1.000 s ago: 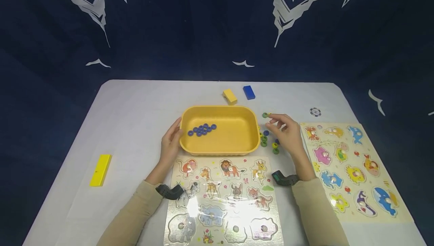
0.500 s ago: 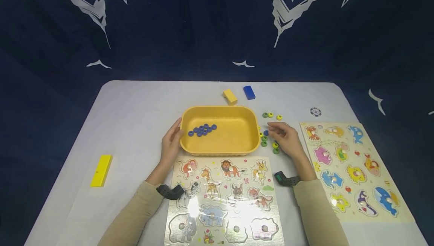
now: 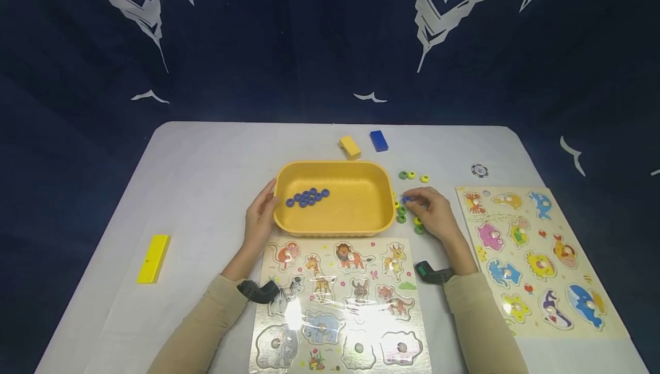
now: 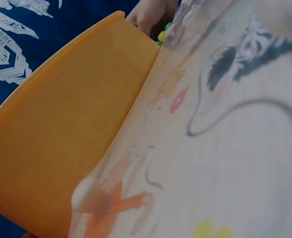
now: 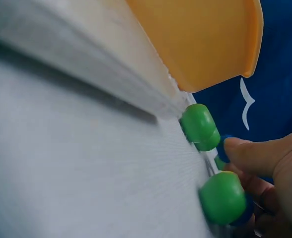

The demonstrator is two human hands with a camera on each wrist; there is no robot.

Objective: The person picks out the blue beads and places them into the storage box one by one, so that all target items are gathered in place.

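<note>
A yellow plastic tray [image 3: 356, 202] stands mid-table with several blue beads [image 3: 307, 197] in its left half. My left hand [image 3: 259, 219] holds the tray's left end; in the left wrist view only bits of its fingers show at the lower left corner. Just right of the tray, my right hand [image 3: 435, 212] pinches a blue bead [image 5: 224, 148] between thumb and finger. Green beads [image 5: 199, 124] lie close by on the table, a few yellow ones among them. Another blue bead [image 5: 244, 210] shows partly behind a green bead in the right wrist view.
An animal puzzle board [image 3: 335, 282] lies in front of the tray, a sea-animal board [image 3: 531, 248] at the right. Behind the tray are a yellow block [image 3: 350, 146] and a blue block [image 3: 378, 141]. A long yellow block [image 3: 153, 259] lies left, a round chip [image 3: 479, 170] back right.
My right hand has come toward the front from near the back green and yellow beads, and now pinches a blue bead beside the tray. The left hand has stayed on the tray.
</note>
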